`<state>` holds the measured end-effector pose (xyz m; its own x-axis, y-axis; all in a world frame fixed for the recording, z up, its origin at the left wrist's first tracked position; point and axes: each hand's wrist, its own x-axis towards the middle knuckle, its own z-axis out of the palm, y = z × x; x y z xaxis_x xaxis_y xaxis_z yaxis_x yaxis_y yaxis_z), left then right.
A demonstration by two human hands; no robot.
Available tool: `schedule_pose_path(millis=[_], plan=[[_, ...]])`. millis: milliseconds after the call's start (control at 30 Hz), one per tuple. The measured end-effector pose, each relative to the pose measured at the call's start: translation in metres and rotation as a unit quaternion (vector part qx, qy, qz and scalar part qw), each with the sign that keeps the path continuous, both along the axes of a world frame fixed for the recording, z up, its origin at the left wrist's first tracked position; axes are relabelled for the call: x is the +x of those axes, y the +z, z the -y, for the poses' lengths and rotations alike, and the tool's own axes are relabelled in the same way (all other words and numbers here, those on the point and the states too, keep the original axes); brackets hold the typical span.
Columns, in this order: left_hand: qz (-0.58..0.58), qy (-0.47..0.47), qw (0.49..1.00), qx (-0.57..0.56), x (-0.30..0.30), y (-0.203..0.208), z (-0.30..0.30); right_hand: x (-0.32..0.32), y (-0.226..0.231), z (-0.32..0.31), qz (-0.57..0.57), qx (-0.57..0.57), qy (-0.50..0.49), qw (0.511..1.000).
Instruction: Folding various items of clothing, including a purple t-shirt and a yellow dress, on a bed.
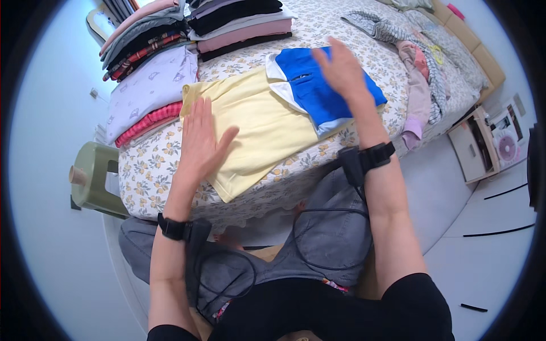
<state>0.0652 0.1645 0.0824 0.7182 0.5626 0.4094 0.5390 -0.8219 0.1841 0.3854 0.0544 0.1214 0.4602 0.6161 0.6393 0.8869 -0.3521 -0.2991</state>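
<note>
A polo shirt [244, 113] lies spread on the bed, its body pale yellow and its upper part blue with a white collar. My left hand [200, 139] rests flat on the left edge of the yellow part, fingers stretched and thumb out to the side. Over the blue part is my right hand [342, 71], fingers extended and slightly blurred, with nothing in it. Whether the right hand touches the cloth I cannot tell.
Folded clothes form a stack [148, 45] at the far left, with another stack [242, 28] beside it. Rumpled garments [418, 74] lie at the right on the flowered bedcover [151, 170]. A green stool [96, 176] stands left; a small cabinet [472, 148] with a pink fan [506, 145] stands right.
</note>
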Motion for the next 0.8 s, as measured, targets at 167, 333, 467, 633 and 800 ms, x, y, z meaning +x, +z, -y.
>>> schedule_pose_path(millis=[167, 333, 467, 633, 800], plan=[[-0.058, 0.017, 0.998, -0.017, -0.012, -0.013, 0.013, 0.067, 0.014, 0.045, -0.178, -0.219, -0.148, 0.948], [0.055, 0.007, 0.998, -0.036, -0.019, -0.02, 0.005, 0.079, 0.02, 0.056, -0.311, -0.23, -0.052, 0.921], [0.344, -0.053, 0.903, -0.251, -0.023, 0.002, 0.005, 0.067, 0.064, 0.047, -0.013, -0.227, -0.008, 0.974], [0.496, -0.097, 0.726, -0.465, -0.043, -0.001, -0.009, -0.119, 0.111, -0.017, 0.163, -0.127, 0.098, 0.974], [0.589, -0.105, 0.556, -0.577, -0.053, -0.011, -0.03, -0.222, 0.137, -0.018, 0.048, -0.029, 0.298, 0.953]])
